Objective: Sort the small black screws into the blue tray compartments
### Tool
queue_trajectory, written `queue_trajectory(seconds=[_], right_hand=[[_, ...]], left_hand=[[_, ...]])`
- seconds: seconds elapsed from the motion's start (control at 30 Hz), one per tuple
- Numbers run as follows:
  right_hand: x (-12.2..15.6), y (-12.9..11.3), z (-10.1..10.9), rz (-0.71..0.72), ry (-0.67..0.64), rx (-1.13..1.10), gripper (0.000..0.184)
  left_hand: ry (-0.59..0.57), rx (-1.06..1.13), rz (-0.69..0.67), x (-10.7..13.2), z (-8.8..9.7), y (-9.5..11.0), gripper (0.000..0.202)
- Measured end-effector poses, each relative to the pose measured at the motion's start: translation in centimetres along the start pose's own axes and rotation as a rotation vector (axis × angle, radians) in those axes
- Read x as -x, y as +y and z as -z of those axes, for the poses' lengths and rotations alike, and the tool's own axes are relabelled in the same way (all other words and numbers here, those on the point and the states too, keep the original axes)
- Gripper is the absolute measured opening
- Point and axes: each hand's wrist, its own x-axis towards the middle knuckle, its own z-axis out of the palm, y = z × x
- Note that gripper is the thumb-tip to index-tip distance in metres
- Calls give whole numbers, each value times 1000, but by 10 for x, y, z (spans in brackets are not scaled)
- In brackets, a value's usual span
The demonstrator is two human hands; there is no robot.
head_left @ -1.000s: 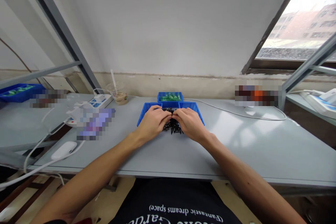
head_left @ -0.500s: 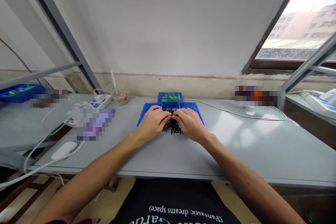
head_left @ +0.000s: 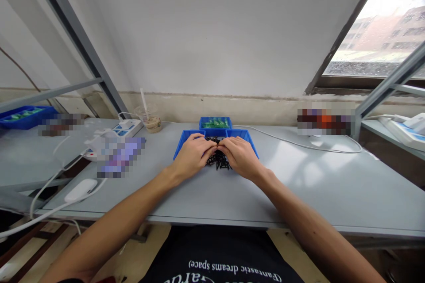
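My left hand (head_left: 192,155) and my right hand (head_left: 241,155) rest side by side on the grey table (head_left: 332,185), fingers curled and fingertips meeting over a heap of small black screws (head_left: 219,161). What the fingertips pinch is too small to name. Two blue trays lie just behind the hands, one on the left (head_left: 182,140) and one on the right (head_left: 247,135). A third blue tray (head_left: 215,122) farther back holds green parts.
A plastic cup with a straw (head_left: 150,120), a white power strip (head_left: 124,128) and white cables lie at the left. A white mouse-like object (head_left: 80,189) sits near the front left edge. Another blue tray (head_left: 21,116) stands far left. A window is at the upper right.
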Motion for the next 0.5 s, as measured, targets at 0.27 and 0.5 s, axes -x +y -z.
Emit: queue_trajectory(seconds=[0.27, 0.5], right_hand=[[0, 1, 0, 7, 9, -3, 27], [0, 0, 0, -2, -1, -1, 26]], left_hand=[[7, -8, -6, 0, 1, 2, 25], [1, -4, 4, -1, 2, 2, 25]])
